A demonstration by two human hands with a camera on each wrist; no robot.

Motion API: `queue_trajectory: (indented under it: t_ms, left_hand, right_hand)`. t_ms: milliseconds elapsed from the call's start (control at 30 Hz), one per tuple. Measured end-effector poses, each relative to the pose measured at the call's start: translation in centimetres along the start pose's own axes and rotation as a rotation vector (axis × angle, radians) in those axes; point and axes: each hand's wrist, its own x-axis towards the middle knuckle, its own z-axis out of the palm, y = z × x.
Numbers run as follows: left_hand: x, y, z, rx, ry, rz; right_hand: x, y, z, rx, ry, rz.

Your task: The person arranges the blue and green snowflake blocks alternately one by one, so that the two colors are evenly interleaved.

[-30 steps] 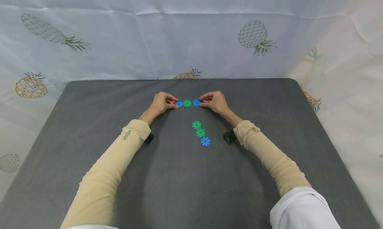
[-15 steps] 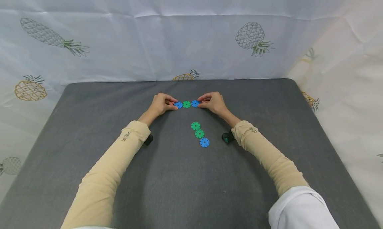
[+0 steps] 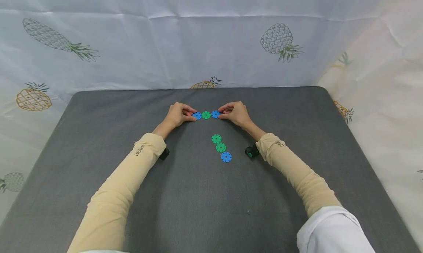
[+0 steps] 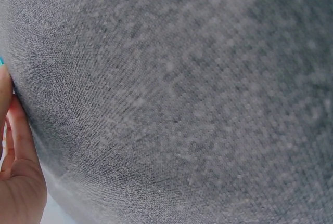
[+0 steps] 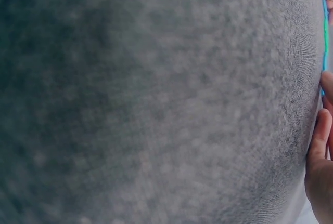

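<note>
Near the far edge of the table, three notched plastic discs lie in a row: a blue disc point(image 3: 197, 115) at left, a green disc point(image 3: 206, 115) between, and another blue disc point(image 3: 215, 114) at right. My left hand point(image 3: 177, 114) pinches the left blue disc by its outer edge, thumb nearer me. From the other side my right hand point(image 3: 237, 113) pinches the right blue disc the same way. The green disc is untouched by fingers and sits right at the rims of both. In the right wrist view my right hand point(image 5: 321, 167) shows at the edge.
Closer to me lies a slanting line of discs: a green disc point(image 3: 216, 138), a second green disc point(image 3: 220, 147) and a blue disc point(image 3: 226, 156). A dark grey cloth covers the table point(image 3: 198, 209). A white curtain point(image 3: 211, 36) with pineapple prints hangs behind it.
The right blue disc has come slightly left, nearer the green disc, with my right hand still pinching it. The view has shifted a little; the lower discs stay put.
</note>
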Motion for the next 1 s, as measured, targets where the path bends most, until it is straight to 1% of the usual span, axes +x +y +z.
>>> queue_trajectory:
  t_ms: [633,733,867,1000]
  left_hand:
    - [0.05,-0.32,-0.01,0.002,0.008,-0.003]
    - [0.09,-0.4,0.03,-0.004,0.009,0.006]
    - [0.18,-0.49,0.15,-0.011,0.004,0.011]
    - [0.28,-0.53,0.24,-0.007,0.003,0.003]
  right_hand:
    - [0.17,-0.05,0.28,0.001,-0.008,-0.011]
    - [0.11,-0.02,0.25,0.006,-0.006,-0.008]
    - [-0.07,0.04,0.04,0.051,-0.017,-0.011]
    - [-0.2,0.43,-0.31,0.132,-0.042,-0.029]
